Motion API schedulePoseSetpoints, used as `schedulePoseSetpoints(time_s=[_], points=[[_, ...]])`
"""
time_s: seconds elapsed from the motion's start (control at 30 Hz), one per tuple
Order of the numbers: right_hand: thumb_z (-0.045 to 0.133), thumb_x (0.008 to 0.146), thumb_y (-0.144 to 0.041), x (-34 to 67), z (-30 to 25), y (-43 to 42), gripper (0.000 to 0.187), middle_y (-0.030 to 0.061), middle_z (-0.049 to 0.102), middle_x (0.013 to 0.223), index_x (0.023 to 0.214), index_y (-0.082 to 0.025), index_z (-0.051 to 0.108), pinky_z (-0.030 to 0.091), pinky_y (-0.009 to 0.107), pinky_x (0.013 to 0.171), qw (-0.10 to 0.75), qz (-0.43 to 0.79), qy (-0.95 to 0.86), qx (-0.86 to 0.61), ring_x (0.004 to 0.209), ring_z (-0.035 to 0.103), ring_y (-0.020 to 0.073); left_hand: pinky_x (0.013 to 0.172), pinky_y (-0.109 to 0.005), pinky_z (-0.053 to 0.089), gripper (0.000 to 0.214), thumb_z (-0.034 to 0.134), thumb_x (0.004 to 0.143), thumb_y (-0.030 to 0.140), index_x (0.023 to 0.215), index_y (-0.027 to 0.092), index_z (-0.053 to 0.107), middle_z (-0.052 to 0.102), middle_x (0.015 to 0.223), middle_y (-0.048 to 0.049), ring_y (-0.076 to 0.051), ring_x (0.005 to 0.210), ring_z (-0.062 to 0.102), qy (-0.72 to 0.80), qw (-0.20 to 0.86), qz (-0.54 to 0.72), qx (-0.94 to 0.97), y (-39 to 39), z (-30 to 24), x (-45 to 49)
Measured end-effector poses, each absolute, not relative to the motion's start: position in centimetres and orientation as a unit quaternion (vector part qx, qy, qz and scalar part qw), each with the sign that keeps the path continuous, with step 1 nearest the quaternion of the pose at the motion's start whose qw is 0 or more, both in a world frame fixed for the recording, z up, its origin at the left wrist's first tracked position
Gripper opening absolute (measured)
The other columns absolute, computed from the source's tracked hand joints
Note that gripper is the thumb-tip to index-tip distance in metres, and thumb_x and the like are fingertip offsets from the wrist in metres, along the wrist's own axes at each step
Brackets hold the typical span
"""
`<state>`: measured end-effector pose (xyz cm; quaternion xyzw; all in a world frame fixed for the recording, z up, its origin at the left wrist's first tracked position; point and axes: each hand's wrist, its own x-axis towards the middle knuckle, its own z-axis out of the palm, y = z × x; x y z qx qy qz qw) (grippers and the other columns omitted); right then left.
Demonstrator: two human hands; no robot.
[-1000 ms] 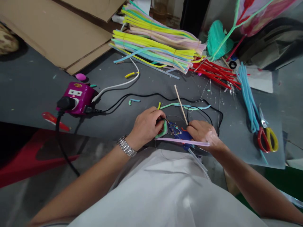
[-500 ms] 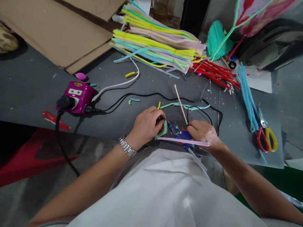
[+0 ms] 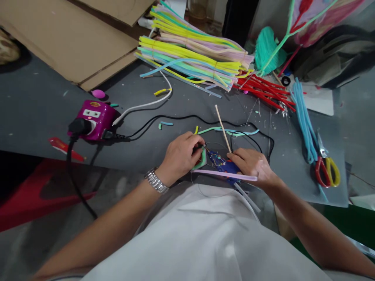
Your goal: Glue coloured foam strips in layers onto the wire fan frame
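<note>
My left hand (image 3: 183,154), with a metal watch at the wrist, pinches a small bent loop of green pipe cleaner (image 3: 202,157). A lilac pipe cleaner (image 3: 225,174) runs rightward from that loop, passing in front of my right hand. In my closed right hand (image 3: 249,160) is a blue, stained hot glue gun (image 3: 222,164), its nozzle pointing left at the fingers of my left hand. A clear stick (image 3: 247,197) slants down behind the gun. Just above my right fingers, a thin pale stick (image 3: 222,127) leans up. Thin wire curves around the work; the exact fingertip contact is hidden.
Bundled pipe cleaners (image 3: 190,58) lie at the back, with red ones (image 3: 263,91) and blue ones (image 3: 304,121) to the right. Scissors (image 3: 326,168) lie near the right edge. A purple power socket (image 3: 96,121), a black cord (image 3: 175,116), a red cutter (image 3: 66,148) and cardboard (image 3: 73,43) occupy the left.
My right hand and the base of the pale stick have shifted slightly left. My left hand keeps its pinch in nearly the same place. The view has moved a little.
</note>
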<state>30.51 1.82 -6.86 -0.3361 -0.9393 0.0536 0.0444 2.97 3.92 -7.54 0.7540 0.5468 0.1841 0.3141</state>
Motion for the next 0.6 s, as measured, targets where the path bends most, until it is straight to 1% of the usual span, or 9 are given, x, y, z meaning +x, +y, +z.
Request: schedulePoseSetpoints(time_s=[0.13, 0.2, 0.3, 0.37, 0.47, 0.53, 0.6], points=[[0.052, 0.093, -0.018, 30.6, -7.0, 2.0, 0.03, 0.0119, 0.07, 0.095, 0.118, -0.01, 0.067, 0.044, 0.033, 0.066, 0.067, 0.087, -0.937, -0.333, 0.078, 0.063, 0.0222, 0.074, -0.032, 0.045, 0.014, 0.064, 0.088, 0.014, 0.1, 0.021, 0.067, 0.066, 0.095, -0.0036, -0.018, 0.083, 0.061, 0.545, 0.309, 0.194, 0.755, 3.8, -7.7, 3.0], [0.051, 0.095, -0.02, 30.8, -7.1, 1.9, 0.029, 0.0128, 0.071, 0.095, 0.116, -0.01, 0.068, 0.045, 0.032, 0.067, 0.099, 0.119, -0.93, -0.333, 0.079, 0.065, 0.0219, 0.074, -0.032, 0.046, 0.015, 0.064, 0.088, 0.014, 0.102, 0.021, 0.066, 0.066, 0.095, -0.0035, -0.018, 0.083, 0.062, 0.542, 0.305, 0.208, 0.755, 3.7, -7.9, 2.9], [0.06, 0.095, -0.031, 31.2, -7.0, 1.2, 0.025, 0.0107, 0.072, 0.093, 0.111, -0.015, 0.069, 0.049, 0.032, 0.07, 0.193, 0.199, -0.88, -0.385, 0.081, 0.066, 0.0211, 0.075, -0.032, 0.048, 0.018, 0.064, 0.088, 0.014, 0.104, 0.021, 0.065, 0.067, 0.096, -0.0036, -0.019, 0.085, 0.063, 0.535, 0.299, 0.23, 0.756, 3.5, -8.2, 2.9], [0.065, 0.092, -0.044, 31.4, -6.7, 0.4, 0.028, 0.0067, 0.07, 0.087, 0.105, -0.02, 0.069, 0.051, 0.033, 0.068, 0.279, 0.255, -0.787, -0.488, 0.075, 0.065, 0.02, 0.076, -0.032, 0.048, 0.019, 0.064, 0.088, 0.015, 0.106, 0.021, 0.065, 0.067, 0.097, -0.0036, -0.019, 0.086, 0.063, 0.529, 0.294, 0.244, 0.758, 3.4, -8.4, 2.8], [0.057, 0.092, -0.063, 31.1, -5.6, -0.7, 0.043, 0.0044, 0.065, 0.079, 0.101, -0.023, 0.068, 0.048, 0.033, 0.058, 0.416, 0.327, -0.588, -0.612, 0.063, 0.059, 0.0184, 0.077, -0.032, 0.049, 0.018, 0.063, 0.089, 0.015, 0.106, 0.022, 0.065, 0.067, 0.097, -0.0036, -0.019, 0.087, 0.064, 0.52, 0.287, 0.263, 0.76, 3.1, -8.7, 2.8], [0.055, 0.092, -0.066, 30.9, -4.6, -1.2, 0.047, 0.0037, 0.063, 0.077, 0.101, -0.023, 0.07, 0.045, 0.032, 0.055, 0.476, 0.363, -0.505, -0.622, 0.06, 0.056, 0.0168, 0.078, -0.032, 0.049, 0.015, 0.061, 0.091, 0.015, 0.104, 0.022, 0.065, 0.067, 0.097, -0.0041, -0.019, 0.088, 0.064, 0.52, 0.285, 0.272, 0.758, 2.9, -8.7, 2.8], [0.062, 0.091, -0.061, 30.9, -3.8, -1.6, 0.041, 0.0027, 0.063, 0.076, 0.1, -0.023, 0.072, 0.045, 0.031, 0.055, 0.477, 0.389, -0.487, -0.62, 0.059, 0.055, 0.0151, 0.079, -0.033, 0.05, 0.011, 0.059, 0.093, 0.016, 0.101, 0.021, 0.065, 0.066, 0.097, -0.0052, -0.019, 0.088, 0.063, 0.519, 0.284, 0.276, 0.758, 2.7, -8.7, 2.8]])
